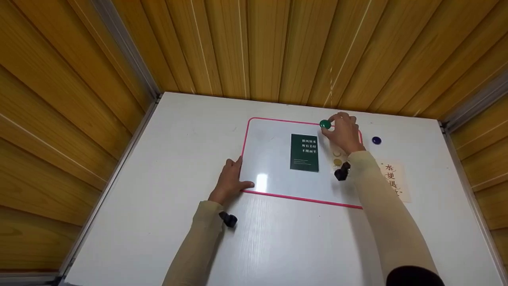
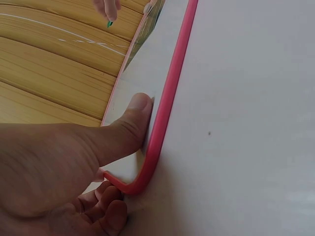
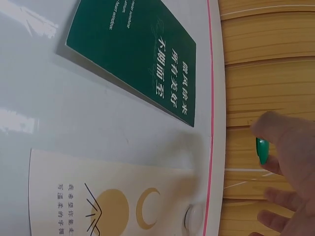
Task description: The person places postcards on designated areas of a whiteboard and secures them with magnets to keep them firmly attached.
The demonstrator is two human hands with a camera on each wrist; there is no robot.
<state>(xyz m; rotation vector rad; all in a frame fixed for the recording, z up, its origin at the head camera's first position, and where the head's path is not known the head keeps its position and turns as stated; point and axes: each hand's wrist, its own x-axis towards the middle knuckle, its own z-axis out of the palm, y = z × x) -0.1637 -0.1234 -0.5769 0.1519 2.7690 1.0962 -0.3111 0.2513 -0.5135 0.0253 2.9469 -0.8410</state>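
Observation:
A whiteboard (image 1: 270, 159) with a red rim lies on the white table. At its lower left corner my left hand (image 1: 228, 180) grips the edge, thumb on the board's face and fingers curled at the rim (image 2: 162, 113). My right hand (image 1: 344, 133) pinches a green round magnet (image 1: 325, 124) between thumb and forefinger, above the board's far edge. A dark green card (image 1: 304, 153) lies on the board, one side lifted in the right wrist view. Beside it is a cream card (image 3: 74, 169) with a moon drawing, a white round magnet (image 3: 195, 219) at its far end.
To the right of the board, a blue round magnet (image 1: 376, 140) sits on the table (image 1: 131, 159). Another cream card (image 1: 397, 178) with red-brown characters lies near it, partly covered by the right sleeve. Wood-panelled walls (image 1: 262, 47) border the table at the back and sides.

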